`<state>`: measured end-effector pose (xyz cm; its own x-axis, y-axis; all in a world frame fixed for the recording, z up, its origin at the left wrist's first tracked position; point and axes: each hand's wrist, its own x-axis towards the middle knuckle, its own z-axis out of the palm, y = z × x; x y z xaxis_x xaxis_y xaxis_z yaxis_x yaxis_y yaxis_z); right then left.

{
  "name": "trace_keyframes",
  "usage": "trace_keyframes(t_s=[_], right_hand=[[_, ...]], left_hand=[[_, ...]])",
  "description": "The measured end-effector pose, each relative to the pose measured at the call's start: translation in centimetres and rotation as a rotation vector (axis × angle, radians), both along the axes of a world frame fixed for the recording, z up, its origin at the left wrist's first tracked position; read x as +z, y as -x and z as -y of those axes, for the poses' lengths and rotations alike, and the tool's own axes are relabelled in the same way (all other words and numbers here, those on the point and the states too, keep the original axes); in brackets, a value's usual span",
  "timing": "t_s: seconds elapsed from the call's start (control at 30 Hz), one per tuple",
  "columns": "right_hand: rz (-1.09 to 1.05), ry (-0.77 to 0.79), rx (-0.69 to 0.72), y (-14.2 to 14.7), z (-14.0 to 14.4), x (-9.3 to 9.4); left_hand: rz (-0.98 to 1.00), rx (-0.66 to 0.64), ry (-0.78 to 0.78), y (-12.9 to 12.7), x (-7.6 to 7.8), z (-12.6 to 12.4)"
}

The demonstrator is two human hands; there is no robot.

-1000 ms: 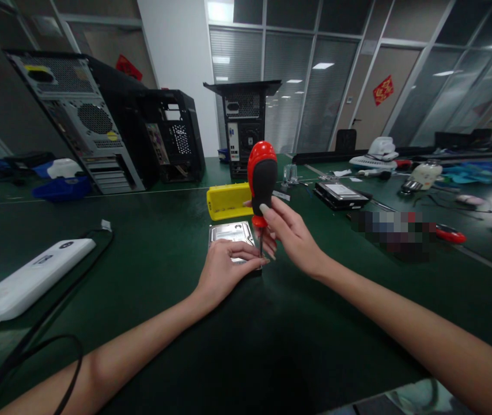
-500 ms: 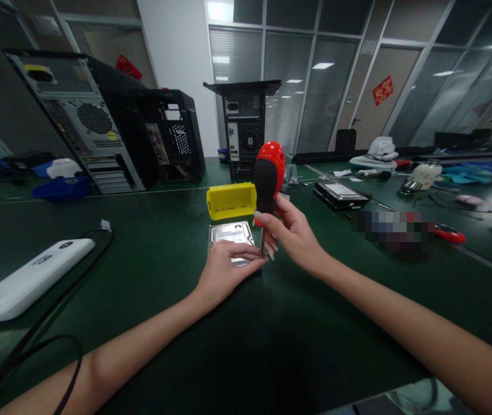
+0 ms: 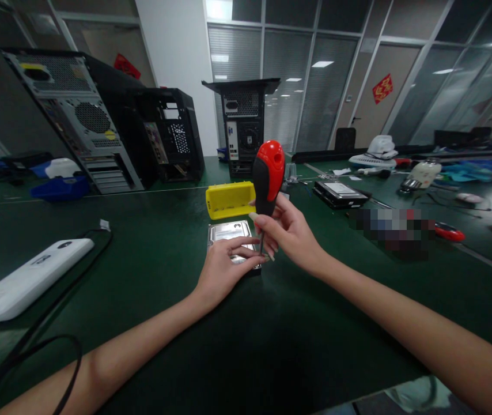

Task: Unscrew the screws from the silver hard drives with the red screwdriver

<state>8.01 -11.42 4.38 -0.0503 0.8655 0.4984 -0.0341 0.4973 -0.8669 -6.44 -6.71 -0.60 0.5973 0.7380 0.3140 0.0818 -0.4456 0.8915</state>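
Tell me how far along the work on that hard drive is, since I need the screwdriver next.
Done: nothing shows as finished; no loose screws or removed cover can be made out. In hand: the right hand holds the red and black screwdriver upright, tip at the near right corner of the hard drive, which the left hand steadies on the green table. Left: probably this screw and others; their state is too small to tell.

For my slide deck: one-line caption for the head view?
Right hand holds a red-and-black screwdriver upright on a hard drive steadied by the left hand.
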Motion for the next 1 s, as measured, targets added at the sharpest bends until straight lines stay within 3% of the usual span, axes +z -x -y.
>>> trace_keyframes(t_s=[0.63, 0.83, 1.0], right_hand=[[-0.038, 0.001, -0.06, -0.27, -0.6, -0.19], [-0.066, 0.016, -0.118, -0.12, -0.69, -0.04], [-0.087, 0.023, -0.079, -0.09, -0.77, -0.13]], left_hand=[[0.029, -0.03, 0.007, -0.1, 0.21, 0.15], [0.103, -0.033, 0.103, -0.15, 0.14, 0.21], [0.084, -0.027, 0.125, -0.15, 0.1, 0.05]])
